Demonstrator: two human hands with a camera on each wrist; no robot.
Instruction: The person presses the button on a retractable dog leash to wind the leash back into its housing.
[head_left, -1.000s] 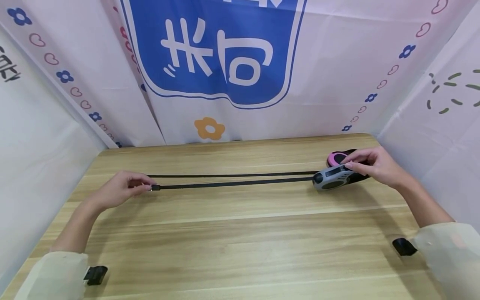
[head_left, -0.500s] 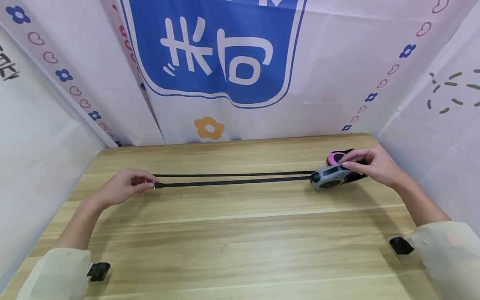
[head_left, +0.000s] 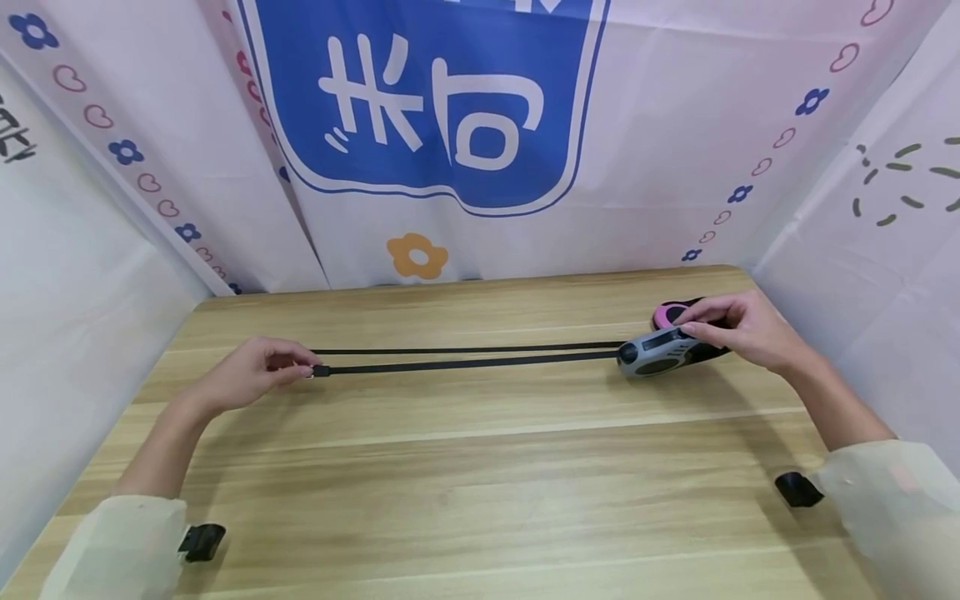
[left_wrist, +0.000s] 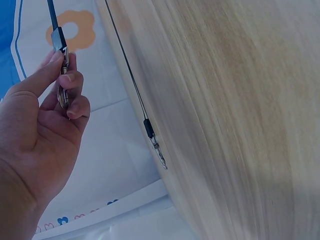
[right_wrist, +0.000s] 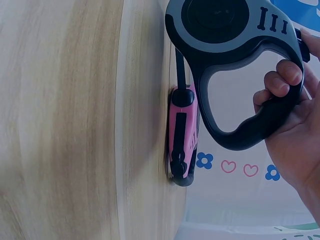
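My right hand [head_left: 742, 329] grips the black loop handle of a grey retractable dog leash [head_left: 654, 353], its fingers wrapped around the handle in the right wrist view. From that leash a black strap [head_left: 472, 364] runs left, nearly straight, above the table. At its far end my left hand [head_left: 251, 373] pinches the metal clip [left_wrist: 64, 90] between thumb and fingers. Behind lies a pink retractable leash [right_wrist: 190, 130], partly hidden by the grey one in the head view. Its thinner-looking strap [head_left: 465, 350] stretches along the table to another metal clip [left_wrist: 158, 152].
A wooden table [head_left: 480, 500] fills the space below the hands. White printed cloth [head_left: 660, 167] hangs behind it and at both sides. Small black devices are worn at both sleeves [head_left: 112, 542].
Both hands have come slightly closer together, the left going right and the right going left. The grey leash's strap between them is a little shorter. The pink leash has stayed put.
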